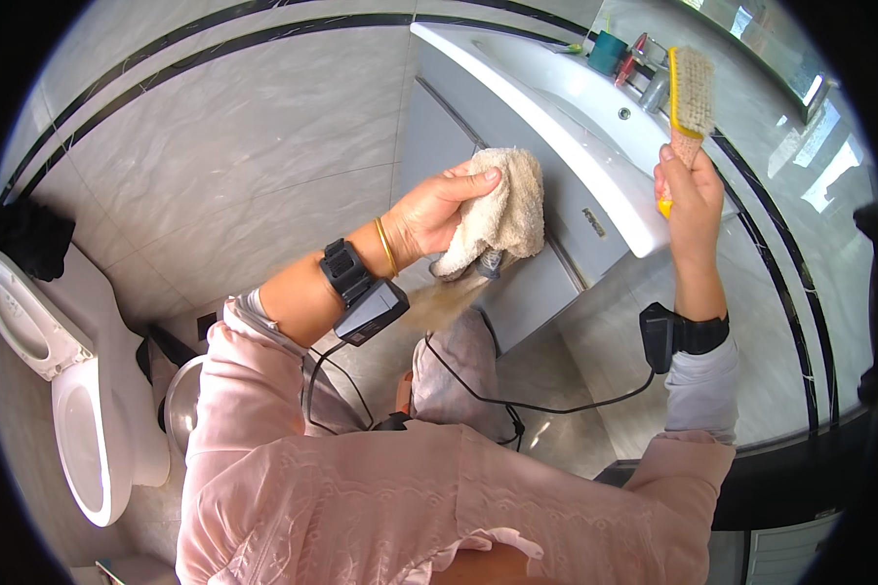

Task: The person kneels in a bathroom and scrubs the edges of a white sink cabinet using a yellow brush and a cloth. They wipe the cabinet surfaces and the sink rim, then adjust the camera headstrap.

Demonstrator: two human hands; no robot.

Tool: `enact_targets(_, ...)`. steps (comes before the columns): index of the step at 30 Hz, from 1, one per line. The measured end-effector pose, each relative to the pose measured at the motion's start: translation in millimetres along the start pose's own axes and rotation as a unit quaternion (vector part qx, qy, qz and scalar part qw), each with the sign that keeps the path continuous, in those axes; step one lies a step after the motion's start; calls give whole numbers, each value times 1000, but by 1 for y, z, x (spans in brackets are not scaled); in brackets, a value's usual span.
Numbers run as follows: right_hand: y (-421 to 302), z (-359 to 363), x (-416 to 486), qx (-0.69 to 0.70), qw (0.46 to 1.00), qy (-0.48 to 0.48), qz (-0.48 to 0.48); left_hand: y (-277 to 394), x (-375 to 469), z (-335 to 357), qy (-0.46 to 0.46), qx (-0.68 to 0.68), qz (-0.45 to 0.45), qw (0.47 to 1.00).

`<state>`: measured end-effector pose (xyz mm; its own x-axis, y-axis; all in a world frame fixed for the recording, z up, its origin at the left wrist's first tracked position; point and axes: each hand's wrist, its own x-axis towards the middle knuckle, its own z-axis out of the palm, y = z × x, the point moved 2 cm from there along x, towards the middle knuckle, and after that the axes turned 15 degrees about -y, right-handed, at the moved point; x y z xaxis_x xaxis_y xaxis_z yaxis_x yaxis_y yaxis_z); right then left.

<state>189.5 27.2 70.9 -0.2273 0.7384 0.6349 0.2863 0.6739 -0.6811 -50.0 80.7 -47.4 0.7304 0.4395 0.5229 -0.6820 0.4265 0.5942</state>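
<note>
Bunched in my left hand [432,208] is a cream terry cloth [508,201], held in front of the grey cabinet doors under the washbasin. Below the cloth hang a greyish piece and a blurred tan part that I cannot identify. My right hand [691,179] grips the handle of a scrubbing brush [691,91] with a yellow edge and pale bristles. The brush is upright, bristles facing right, near the basin's tap [655,88]. Both wrists carry black strapped devices with cables.
The white washbasin [593,139] sits on a grey cabinet [446,124]. A green cup [607,51] and a red item [629,62] stand by the tap. At the left is a toilet [80,431] with its lid up, beside a metal basin [184,406].
</note>
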Motion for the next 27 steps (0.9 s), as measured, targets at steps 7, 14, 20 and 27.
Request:
enact_targets(7, -1, 0, -3, 1, 999, 22, 24, 9, 1, -33, 16, 3, 56, 998)
enact_targets(14, -4, 3, -5, -36, 999, -9, 28, 48, 20, -88, 116, -24, 160, 980)
enact_targets(20, -8, 4, -7, -41, 998, 11, 36, 114, 51, -144, 187, 15, 278, 942)
enact_targets(27, -12, 4, -13, -68, 997, 3, 36, 193, 80, -201, 243, 88, 276, 926)
